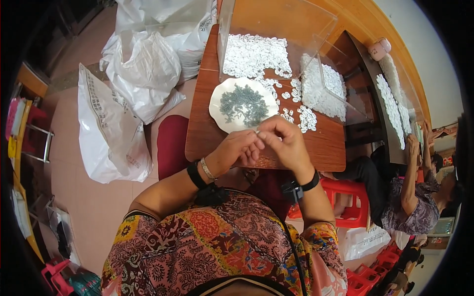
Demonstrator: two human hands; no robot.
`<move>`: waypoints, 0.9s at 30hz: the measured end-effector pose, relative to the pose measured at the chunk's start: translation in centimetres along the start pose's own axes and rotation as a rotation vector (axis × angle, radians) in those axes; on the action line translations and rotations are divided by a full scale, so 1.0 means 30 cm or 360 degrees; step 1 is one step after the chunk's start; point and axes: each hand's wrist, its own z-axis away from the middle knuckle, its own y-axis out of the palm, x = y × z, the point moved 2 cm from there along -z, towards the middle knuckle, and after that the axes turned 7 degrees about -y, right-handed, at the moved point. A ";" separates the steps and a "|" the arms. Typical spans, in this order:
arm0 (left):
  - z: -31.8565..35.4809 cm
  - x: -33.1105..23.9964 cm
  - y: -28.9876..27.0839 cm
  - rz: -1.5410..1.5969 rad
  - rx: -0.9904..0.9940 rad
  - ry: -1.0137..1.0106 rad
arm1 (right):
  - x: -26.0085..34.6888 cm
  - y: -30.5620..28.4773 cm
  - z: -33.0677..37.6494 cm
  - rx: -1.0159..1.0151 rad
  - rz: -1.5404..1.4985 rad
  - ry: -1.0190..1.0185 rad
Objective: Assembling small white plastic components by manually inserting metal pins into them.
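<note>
My left hand point(240, 148) and my right hand point(286, 144) meet at the near edge of a scalloped white plate point(216, 109). Their fingertips pinch together around something tiny and pale, too small to name. In the plate lies a loose pile of small grey-green screw-like pieces point(243, 102). Just beyond the plate and to its right, small white oval plastic pieces point(307, 119) are scattered over the brown wooden table point(326, 148). A large heap of the same white pieces point(256, 53) covers the table's far part.
Clear plastic panels point(286, 19) stand around the far heap. White sacks point(143, 74) crowd the floor at the left, beside a dark red seat point(172, 143). At right, another person point(412, 202) reaches to a dark table bearing white pieces point(390, 109). Red stools point(351, 200) stand nearby.
</note>
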 end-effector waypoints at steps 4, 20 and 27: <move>-0.002 0.011 0.014 0.0192 0.0058 0.0156 | 0.008 0.020 0.027 -0.0062 0.0119 -0.0302; -0.029 0.034 -0.010 0.0073 -0.0020 0.0275 | 0.000 0.011 0.041 0.0046 0.0135 -0.0268; -0.014 0.034 -0.009 -0.0139 -0.0300 0.0370 | -0.029 0.025 0.057 -0.0200 -0.0026 0.0114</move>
